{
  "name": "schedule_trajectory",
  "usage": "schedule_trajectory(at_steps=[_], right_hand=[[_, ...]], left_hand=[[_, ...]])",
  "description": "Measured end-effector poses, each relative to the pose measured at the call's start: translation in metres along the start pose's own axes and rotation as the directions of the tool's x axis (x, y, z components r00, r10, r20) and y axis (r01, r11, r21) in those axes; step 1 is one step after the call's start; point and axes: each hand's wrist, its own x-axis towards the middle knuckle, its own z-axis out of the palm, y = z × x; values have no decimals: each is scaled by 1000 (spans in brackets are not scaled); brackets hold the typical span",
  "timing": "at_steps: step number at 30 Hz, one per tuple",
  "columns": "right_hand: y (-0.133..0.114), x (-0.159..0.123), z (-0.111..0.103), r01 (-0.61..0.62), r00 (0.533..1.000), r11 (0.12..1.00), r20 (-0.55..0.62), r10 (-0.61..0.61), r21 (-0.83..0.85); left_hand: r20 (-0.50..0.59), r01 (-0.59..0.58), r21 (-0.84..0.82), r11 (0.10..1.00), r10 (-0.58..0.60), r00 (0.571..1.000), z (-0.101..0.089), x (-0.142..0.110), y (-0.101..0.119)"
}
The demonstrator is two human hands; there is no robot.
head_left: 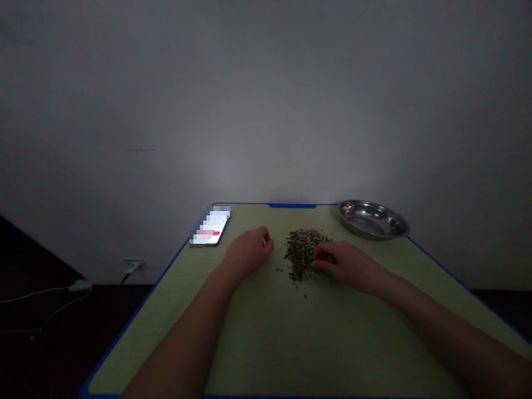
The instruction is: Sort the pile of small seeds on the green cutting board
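A heap of small dark seeds or beans (302, 252) lies on the pale green table (266, 332), toward its far side. My right hand (343, 263) rests on the table at the heap's right edge, fingers curled and pinched together among the seeds. My left hand (249, 252) lies to the left of the heap, loosely closed into a fist, with something small and pale showing at the fingertips. What it is I cannot make out.
A shiny steel dish (374, 220) stands at the table's far right corner. A lit phone (210, 228) lies at the far left corner. The table has a blue rim; a grey wall is behind. A cable and plug (83, 284) lie on the dark floor at left.
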Motion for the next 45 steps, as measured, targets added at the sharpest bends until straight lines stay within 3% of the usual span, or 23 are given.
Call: schedule_trajectory(at_steps=[16, 36, 45], right_hand=[[6, 10, 5, -44, 997, 995, -72, 37, -88], [8, 5, 8, 2, 1000, 999, -29, -1, 47], [2, 9, 13, -15, 996, 999, -83, 19, 48]], left_hand=[[0, 4, 1, 1000, -4, 1000, -2, -2, 3], [5, -3, 22, 1000, 2, 1000, -4, -4, 7], [22, 2, 29, 1000, -3, 1000, -3, -3, 7]])
